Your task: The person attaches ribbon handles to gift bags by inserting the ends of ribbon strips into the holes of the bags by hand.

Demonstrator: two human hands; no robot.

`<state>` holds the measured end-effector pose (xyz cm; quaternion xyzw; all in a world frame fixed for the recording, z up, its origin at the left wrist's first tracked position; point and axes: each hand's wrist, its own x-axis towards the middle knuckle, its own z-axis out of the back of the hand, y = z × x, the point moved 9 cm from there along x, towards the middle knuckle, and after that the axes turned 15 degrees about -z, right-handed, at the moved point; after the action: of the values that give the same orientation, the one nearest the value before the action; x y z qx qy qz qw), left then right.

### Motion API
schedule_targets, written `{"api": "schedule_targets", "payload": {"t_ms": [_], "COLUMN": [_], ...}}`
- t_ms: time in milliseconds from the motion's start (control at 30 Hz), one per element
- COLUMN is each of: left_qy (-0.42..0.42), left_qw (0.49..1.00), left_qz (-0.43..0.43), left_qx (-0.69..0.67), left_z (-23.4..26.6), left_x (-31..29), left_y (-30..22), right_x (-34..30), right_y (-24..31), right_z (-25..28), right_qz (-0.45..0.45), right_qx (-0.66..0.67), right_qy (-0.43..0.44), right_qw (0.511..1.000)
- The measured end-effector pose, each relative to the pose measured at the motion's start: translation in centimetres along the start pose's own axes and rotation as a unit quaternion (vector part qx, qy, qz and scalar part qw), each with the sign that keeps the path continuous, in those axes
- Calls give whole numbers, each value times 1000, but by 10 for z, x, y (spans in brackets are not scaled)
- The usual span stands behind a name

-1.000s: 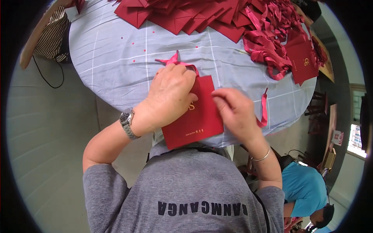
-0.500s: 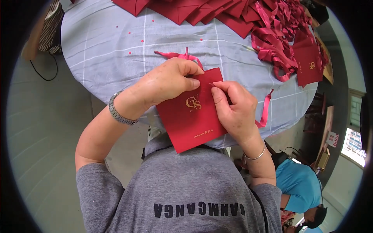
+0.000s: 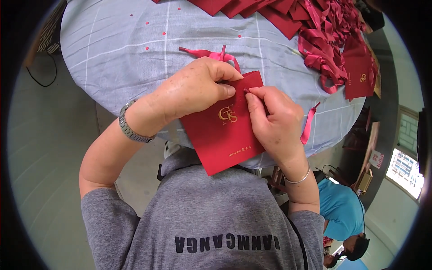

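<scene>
A flat red paper bag [image 3: 225,146] with gold lettering lies tilted at the table's near edge. My left hand [image 3: 198,90] is closed on its top edge, thumb on the front and fingers behind. At the bag's upper right, my right hand [image 3: 280,121] pinches the dark, stiff tip of a ribbon [image 3: 246,90] against the bag's front, close to the top edge. Whether the tip passes through a hole there cannot be made out. Loose pink-red ribbon ends [image 3: 202,52] stick out beyond my left hand. Another ribbon end [image 3: 309,123] shows right of my right wrist.
Flat red bags [image 3: 270,13] are piled at the far side. A heap of ribbons [image 3: 321,54] lies at the far right, with a ribboned bag [image 3: 358,74] beside it. Small red dots [image 3: 164,33] are scattered on the checked tablecloth [image 3: 112,63]. A person in blue [image 3: 339,207] sits at lower right.
The view has shifted slightly. Both hands and the bag sit a little farther right in it, and the ribbon tip shows more plainly at my right fingertips. Both grips stay the same.
</scene>
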<state>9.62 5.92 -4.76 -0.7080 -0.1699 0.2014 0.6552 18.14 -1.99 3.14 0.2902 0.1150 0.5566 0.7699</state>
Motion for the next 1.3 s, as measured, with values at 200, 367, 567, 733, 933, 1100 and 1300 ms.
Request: {"api": "schedule_targets", "payload": {"t_ms": [200,367,567,733,933,1100,1300], "left_qy": [-19,-25,-58,-63,-25,-4,-11], "left_qw": [994,981,969,992,999,998,998], "left_qz": [-50,-90,-119,-38,-31,-4,-1], "left_qx": [94,171,209,99,11,-60,-66], "left_z": [1,2,5,11,5,0,0], "left_x": [1,2,-1,0,3,3,1], "left_y": [-8,-18,-26,-7,-2,0,0], "right_x": [11,4,24,28,19,18,20], "right_y": [-1,24,14,-18,-23,-17,-9], "right_z": [-12,-26,-16,-7,-7,-6,-3], "right_qz": [-35,56,20,-158,-175,-144,-89], "right_qx": [-68,-249,-138,94,141,149,118], "right_qy": [41,27,85,149,146,128,141], "right_qw": [996,967,987,972,963,970,979]}}
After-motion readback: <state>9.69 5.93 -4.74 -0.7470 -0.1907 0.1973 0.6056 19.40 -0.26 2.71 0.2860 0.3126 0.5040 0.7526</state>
